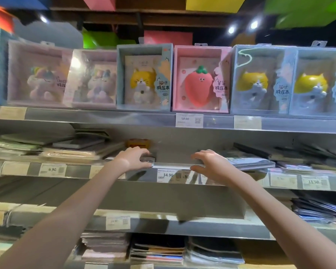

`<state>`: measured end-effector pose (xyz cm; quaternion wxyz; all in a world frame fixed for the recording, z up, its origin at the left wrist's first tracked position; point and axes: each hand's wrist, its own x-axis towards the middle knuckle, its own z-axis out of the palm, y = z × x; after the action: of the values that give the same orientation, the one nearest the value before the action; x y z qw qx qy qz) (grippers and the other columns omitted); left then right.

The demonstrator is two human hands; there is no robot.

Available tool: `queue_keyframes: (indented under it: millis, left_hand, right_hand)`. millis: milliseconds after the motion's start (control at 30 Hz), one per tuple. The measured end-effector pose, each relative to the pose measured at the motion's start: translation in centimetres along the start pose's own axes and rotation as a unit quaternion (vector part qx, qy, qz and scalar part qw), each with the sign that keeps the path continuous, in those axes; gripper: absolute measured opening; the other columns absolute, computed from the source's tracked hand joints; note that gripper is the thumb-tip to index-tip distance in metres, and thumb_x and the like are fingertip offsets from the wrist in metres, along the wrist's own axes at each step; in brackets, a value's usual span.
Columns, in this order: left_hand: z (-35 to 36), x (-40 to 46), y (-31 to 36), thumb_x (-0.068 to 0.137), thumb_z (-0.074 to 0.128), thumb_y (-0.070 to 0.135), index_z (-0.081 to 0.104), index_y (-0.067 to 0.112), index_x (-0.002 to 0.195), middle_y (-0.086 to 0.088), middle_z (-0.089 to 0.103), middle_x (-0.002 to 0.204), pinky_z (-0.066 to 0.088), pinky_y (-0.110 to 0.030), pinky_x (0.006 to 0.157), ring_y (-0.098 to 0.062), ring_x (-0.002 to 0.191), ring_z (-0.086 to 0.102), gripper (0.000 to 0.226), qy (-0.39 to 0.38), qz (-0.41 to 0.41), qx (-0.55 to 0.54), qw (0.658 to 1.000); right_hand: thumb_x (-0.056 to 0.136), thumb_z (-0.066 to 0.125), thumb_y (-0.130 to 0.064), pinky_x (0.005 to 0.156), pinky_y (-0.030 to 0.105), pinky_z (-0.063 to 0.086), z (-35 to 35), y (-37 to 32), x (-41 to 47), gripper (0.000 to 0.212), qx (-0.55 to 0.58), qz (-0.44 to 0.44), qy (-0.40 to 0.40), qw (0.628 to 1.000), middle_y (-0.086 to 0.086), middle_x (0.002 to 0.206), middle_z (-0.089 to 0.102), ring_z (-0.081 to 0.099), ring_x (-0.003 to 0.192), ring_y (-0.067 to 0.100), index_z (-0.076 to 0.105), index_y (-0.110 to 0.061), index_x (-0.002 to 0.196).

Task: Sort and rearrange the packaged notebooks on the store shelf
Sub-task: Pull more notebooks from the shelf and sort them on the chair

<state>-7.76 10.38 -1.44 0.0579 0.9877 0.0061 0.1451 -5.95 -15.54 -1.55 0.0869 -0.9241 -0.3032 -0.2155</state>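
Left hand [137, 159] gripping small packaged notebook [148, 159], right hand [211, 164] spread near shelf edge [173, 165]

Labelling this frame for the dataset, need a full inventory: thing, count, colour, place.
purple boxes: two, top shelf, left
cat boxes: three, grey-blue with yellow cats; one centre, two right
strawberry box: one, pink, top shelf, right of centre
price tags: several, white, on shelf rails
flat notebook stacks: several, mixed colours, middle shelf either side, lower shelves
yellow item: one, middle shelf, behind left hand, blurred
left hand: curled on a small dark item, middle shelf edge
right hand: fingers spread at the shelf edge
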Motion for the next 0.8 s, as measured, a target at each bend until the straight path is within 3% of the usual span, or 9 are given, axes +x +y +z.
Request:
queue_keyframes:
  millis: [133, 200, 300, 367, 500, 533, 600, 667, 800]
  left_hand:
    - [2.1, 0.3, -0.5, 0.082, 0.044, 0.068, 0.039, 0.027, 0.139, 0.0, 0.043, 0.144, 0.028, -0.039, 0.108, -0.021, 0.132, 0.039, 0.071, -0.005, -0.02, 0.003, 1.0]
    - [2.1, 0.4, -0.5, 0.08, 0.04, 0.073, 0.042, 0.026, 0.137, 0.001, 0.044, 0.143, 0.03, -0.039, 0.107, -0.021, 0.131, 0.041, 0.074, -0.016, -0.031, 0.007, 0.999]
    - [1.2, 1.1, -0.4, 0.08, 0.027, 0.076, 0.06, 0.024, 0.105, -0.003, 0.06, 0.117, 0.041, -0.034, 0.089, -0.021, 0.105, 0.055, 0.066, -0.069, -0.042, -0.027, 0.996]
    - [0.9, 1.9, 0.0, 0.083, 0.021, 0.075, 0.057, 0.021, 0.089, -0.004, 0.06, 0.103, 0.039, -0.032, 0.083, -0.018, 0.089, 0.054, 0.066, -0.101, -0.052, -0.055, 0.992]
    - [1.2, 4.0, 0.1, 0.083, 0.031, 0.073, 0.053, 0.01, 0.126, -0.006, 0.051, 0.133, 0.034, -0.034, 0.101, -0.025, 0.119, 0.048, 0.08, -0.138, -0.086, -0.085, 0.983]
    - [1.3, 4.6, 0.0, 0.084, 0.04, 0.067, 0.056, 0.011, 0.122, -0.006, 0.053, 0.126, 0.037, -0.032, 0.095, -0.025, 0.113, 0.051, 0.07, -0.145, -0.093, -0.082, 0.982]
    - [1.7, 5.9, -0.3, 0.083, 0.056, 0.045, 0.062, 0.015, 0.093, -0.005, 0.055, 0.098, 0.039, -0.027, 0.073, -0.021, 0.086, 0.052, 0.032, -0.134, -0.104, -0.072, 0.983]
    - [1.7, 6.6, -0.5, 0.081, 0.059, 0.04, 0.062, 0.018, 0.089, -0.003, 0.057, 0.091, 0.04, -0.025, 0.064, -0.02, 0.081, 0.053, 0.023, -0.117, -0.114, -0.027, 0.986]
    - [1.7, 6.7, -0.9, 0.075, 0.052, 0.072, 0.054, 0.032, 0.127, 0.002, 0.059, 0.125, 0.042, -0.031, 0.096, -0.023, 0.112, 0.054, 0.065, -0.104, -0.07, 0.006, 0.992]
  right_hand:
    - [0.092, 0.052, -0.039, 0.085, 0.029, 0.036, -0.1, 1.2, 0.3, 0.04, -0.029, 0.007, -0.007, 1.0, -0.001, 0.11, 0.054, 0.043, 0.115, 0.019, 0.051, -0.017, 0.125]
    - [0.092, 0.05, -0.041, 0.09, 0.03, 0.035, 0.0, 1.7, 0.5, 0.043, -0.05, 0.014, -0.025, 0.998, -0.001, 0.119, 0.054, 0.042, 0.117, 0.019, 0.048, -0.02, 0.129]
    - [0.092, 0.047, -0.047, 0.094, 0.03, 0.032, 0.3, 2.2, 0.6, 0.047, -0.074, 0.029, -0.05, 0.996, -0.003, 0.129, 0.051, 0.042, 0.12, 0.017, 0.044, -0.025, 0.133]
    - [0.091, 0.046, -0.051, 0.095, 0.031, 0.031, 0.6, 2.2, 0.7, 0.048, -0.088, 0.025, -0.051, 0.995, -0.005, 0.13, 0.05, 0.042, 0.121, 0.016, 0.044, -0.027, 0.133]
    - [0.089, 0.051, -0.05, 0.092, 0.029, 0.034, 0.4, 2.5, 0.6, 0.047, -0.05, 0.019, -0.032, 0.998, -0.005, 0.124, 0.053, 0.045, 0.115, 0.016, 0.048, -0.028, 0.13]
    - [0.088, 0.053, -0.05, 0.092, 0.029, 0.035, 0.2, 2.9, 0.2, 0.046, -0.041, 0.015, -0.02, 0.999, -0.005, 0.123, 0.054, 0.045, 0.114, 0.015, 0.049, -0.028, 0.128]
    - [0.086, 0.056, -0.049, 0.094, 0.029, 0.036, -0.2, 3.9, -0.9, 0.047, -0.038, 0.006, 0.006, 0.999, -0.007, 0.127, 0.052, 0.045, 0.118, 0.014, 0.05, -0.028, 0.128]
    - [0.084, 0.059, -0.049, 0.096, 0.03, 0.037, -0.6, 5.2, -2.2, 0.053, -0.039, 0.007, 0.012, 0.999, -0.009, 0.133, 0.048, 0.044, 0.122, 0.013, 0.048, -0.029, 0.131]
    - [0.079, 0.069, -0.041, 0.099, 0.028, 0.039, -0.7, 7.5, -3.8, 0.061, -0.016, 0.023, 0.018, 0.999, -0.008, 0.135, 0.049, 0.048, 0.12, 0.013, 0.046, -0.025, 0.134]
